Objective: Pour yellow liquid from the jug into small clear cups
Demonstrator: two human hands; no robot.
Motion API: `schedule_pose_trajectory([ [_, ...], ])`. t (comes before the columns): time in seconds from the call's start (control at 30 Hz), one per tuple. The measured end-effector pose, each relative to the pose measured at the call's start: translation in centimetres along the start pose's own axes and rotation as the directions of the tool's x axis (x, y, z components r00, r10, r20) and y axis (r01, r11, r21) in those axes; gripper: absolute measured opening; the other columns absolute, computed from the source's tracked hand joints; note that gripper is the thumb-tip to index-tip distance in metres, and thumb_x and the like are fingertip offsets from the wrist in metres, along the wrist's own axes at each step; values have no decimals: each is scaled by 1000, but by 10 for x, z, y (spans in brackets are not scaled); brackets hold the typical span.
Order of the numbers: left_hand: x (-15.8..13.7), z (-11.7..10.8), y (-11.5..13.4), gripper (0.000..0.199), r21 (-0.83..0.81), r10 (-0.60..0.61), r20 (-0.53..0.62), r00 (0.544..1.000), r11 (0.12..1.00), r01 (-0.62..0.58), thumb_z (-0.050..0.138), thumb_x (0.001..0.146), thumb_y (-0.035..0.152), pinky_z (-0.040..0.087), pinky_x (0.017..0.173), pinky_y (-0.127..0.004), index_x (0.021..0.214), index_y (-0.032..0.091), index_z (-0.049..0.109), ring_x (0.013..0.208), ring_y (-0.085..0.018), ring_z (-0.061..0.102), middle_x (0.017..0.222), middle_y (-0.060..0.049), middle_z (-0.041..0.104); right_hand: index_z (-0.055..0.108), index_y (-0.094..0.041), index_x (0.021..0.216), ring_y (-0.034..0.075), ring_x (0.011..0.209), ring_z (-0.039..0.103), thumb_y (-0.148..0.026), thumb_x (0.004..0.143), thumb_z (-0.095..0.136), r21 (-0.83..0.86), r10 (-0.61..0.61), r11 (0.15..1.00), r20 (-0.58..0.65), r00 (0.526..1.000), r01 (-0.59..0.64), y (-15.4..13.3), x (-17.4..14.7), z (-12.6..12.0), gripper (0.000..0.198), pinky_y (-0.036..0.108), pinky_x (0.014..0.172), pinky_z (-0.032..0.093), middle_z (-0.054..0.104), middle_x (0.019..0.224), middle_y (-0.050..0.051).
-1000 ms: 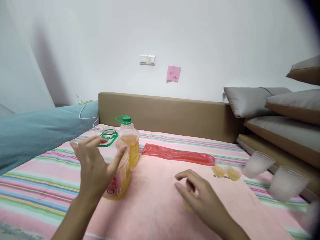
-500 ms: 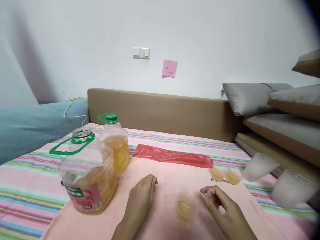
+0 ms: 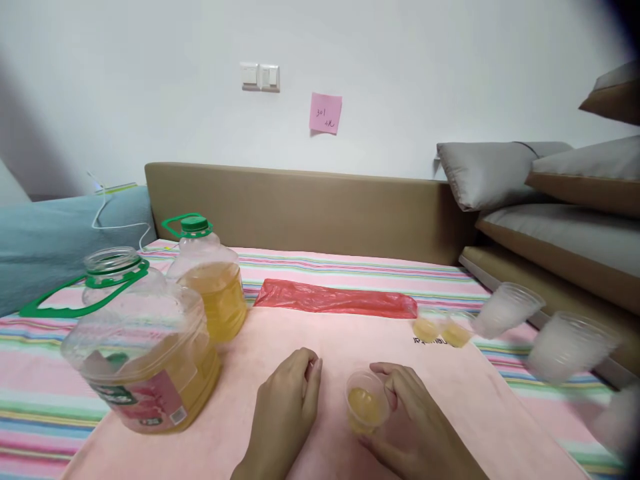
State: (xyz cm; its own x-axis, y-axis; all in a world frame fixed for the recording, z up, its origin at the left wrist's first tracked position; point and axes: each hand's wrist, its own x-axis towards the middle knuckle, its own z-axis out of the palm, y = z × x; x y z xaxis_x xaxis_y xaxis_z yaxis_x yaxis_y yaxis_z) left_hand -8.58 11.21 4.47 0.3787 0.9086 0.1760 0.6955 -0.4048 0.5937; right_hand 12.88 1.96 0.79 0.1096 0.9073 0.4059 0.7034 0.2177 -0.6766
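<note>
While our right hand (image 3: 410, 413) closes its grip round the small plastic cup of yellow liquid (image 3: 367, 402) and our left hand (image 3: 287, 400) rests released on the pink towel (image 3: 300, 333), we judge a level lift comes next.

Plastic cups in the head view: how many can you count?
5. One cup with yellow liquid at the right hand; two small filled cups beside the red bag; two empty cups tilted at far right. Others may be out of frame.

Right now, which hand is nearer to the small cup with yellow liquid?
The right hand: its fingers wrap the cup from the right side. The left hand rests flat on the pink towel, just left of the cup, not touching it.
</note>
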Motion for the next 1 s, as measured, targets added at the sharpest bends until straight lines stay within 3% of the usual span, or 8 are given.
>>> schedule_pose_trajectory([
  [0.3, -1, -4, 1, 31, -26, 15, 9, 1000, 1000, -14, 33, 106, 37, 37, 68, -32, 90, 23, 55, 75, -20, 60, 84, 0, 64, 55, -22, 111, 28, 109, 55, -41, 97, 56, 6, -53, 999, 5, 999, 53, -9, 7, 7, 24, 39, 87, 50, 56, 113, 7],
  [0.53, -2, -7, -1, 30, -39, 9, -3, 1000, 999, -9, 35, 105, 37, 35, 68, -31, 88, 23, 56, 73, -19, 59, 82, 0, 64, 52, -24, 104, 27, 106, 53, -40, 94, 57, 2, 48, 999, -60, 997, -48, -17, 8, 1, 19, 40, 88, 46, 55, 111, 4],
  [0.73, -3, -9, -3, 32, -67, 16, -4, 1000, 998, -16, 34, 104, 39, 34, 66, -29, 85, 23, 53, 73, -18, 58, 79, 1, 62, 43, -24, 92, 27, 101, 53, -42, 89, 61, -82, -21, 997, -124, 992, 11, -8, 28, -29, 25, 39, 86, 42, 56, 107, 4],
  [0.87, -1, -7, -4, 32, -88, 16, 2, 1000, 996, -16, 33, 104, 41, 34, 66, -29, 85, 23, 52, 71, -18, 57, 75, 2, 59, 41, -25, 92, 26, 97, 52, -45, 90, 61, -163, -67, 985, -96, 993, 51, 16, 48, -56, 28, 39, 86, 40, 54, 102, 3],
  [1.0, 1, -3, -2, 30, -101, 23, 18, 1000, 995, -21, 34, 104, 39, 33, 65, -28, 86, 24, 53, 70, -17, 57, 76, 2, 59, 38, -25, 92, 26, 95, 51, -52, 87, 60, -209, -26, 978, -54, 998, 15, 43, 71, -76, 35, 37, 80, 41, 53, 103, 4],
])
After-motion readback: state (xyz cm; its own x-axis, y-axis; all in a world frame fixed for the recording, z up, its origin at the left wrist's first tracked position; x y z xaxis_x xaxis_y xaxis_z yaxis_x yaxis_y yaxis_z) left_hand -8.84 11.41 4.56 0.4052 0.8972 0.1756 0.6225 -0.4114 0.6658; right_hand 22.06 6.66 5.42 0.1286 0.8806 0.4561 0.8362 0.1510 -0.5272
